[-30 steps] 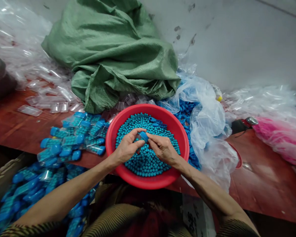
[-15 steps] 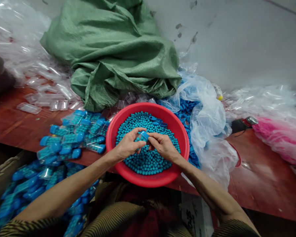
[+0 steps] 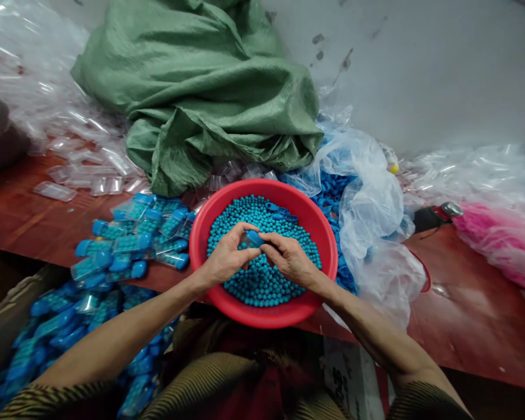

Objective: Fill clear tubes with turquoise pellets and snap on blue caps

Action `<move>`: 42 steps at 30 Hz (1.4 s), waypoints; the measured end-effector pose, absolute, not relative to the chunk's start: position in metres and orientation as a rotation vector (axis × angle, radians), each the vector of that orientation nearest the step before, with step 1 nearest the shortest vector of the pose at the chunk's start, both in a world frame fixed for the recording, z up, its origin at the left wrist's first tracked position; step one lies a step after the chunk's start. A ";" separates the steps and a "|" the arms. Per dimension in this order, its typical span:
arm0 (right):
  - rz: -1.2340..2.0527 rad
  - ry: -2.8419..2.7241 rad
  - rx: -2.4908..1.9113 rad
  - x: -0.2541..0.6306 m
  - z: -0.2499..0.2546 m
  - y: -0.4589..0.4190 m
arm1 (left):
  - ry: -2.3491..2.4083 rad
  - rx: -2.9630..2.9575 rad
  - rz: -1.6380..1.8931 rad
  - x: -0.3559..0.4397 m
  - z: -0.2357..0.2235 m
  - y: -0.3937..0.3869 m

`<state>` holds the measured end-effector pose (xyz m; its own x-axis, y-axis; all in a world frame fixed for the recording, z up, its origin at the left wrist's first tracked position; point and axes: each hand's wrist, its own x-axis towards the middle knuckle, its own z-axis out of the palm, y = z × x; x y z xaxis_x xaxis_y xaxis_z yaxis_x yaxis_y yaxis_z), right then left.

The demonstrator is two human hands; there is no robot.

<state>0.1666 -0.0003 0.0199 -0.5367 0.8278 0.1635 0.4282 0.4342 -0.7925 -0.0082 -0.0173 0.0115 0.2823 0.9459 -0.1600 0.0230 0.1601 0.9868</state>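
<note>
Over the red basin (image 3: pixel 196 245), both my hands meet at a small clear plastic container with a blue cap (image 3: pixel 254 238). My left hand (image 3: pixel 227 255) grips the container's body between thumb and fingers. From the other side, my right hand (image 3: pixel 290 259) pinches the blue cap's end with thumb and forefinger. My fingers hide much of the container, so I cannot tell how full it is. Small blue beads (image 3: pixel 262 294) fill the basin beneath. A few loose blue caps (image 3: pixel 282 213) lie on the beads at the back.
Filled, blue-capped containers (image 3: pixel 131 242) are heaped left of the basin, with more below the table edge (image 3: pixel 61 326). Clear containers (image 3: pixel 107 169) lie behind them. A green sack (image 3: pixel 219 87) stands at the back. Right are a plastic bag (image 3: pixel 371 204), blue caps (image 3: pixel 330 189) and pink items (image 3: pixel 494 233).
The blue cap has turned slightly between my fingers, and my right fingers have shifted on it. Both hands stay over the basin. The whole view has moved slightly.
</note>
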 end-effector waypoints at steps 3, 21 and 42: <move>1.051 -2.140 -1.038 0.178 0.025 0.007 | 1.047 1.228 0.814 -0.008 0.010 -0.016; 0.362 -2.518 -1.189 0.151 0.016 -0.017 | 0.981 1.411 1.010 0.000 -0.002 -0.016; 0.355 -2.564 -1.236 0.145 0.020 -0.020 | 1.225 1.590 0.984 0.011 0.014 -0.028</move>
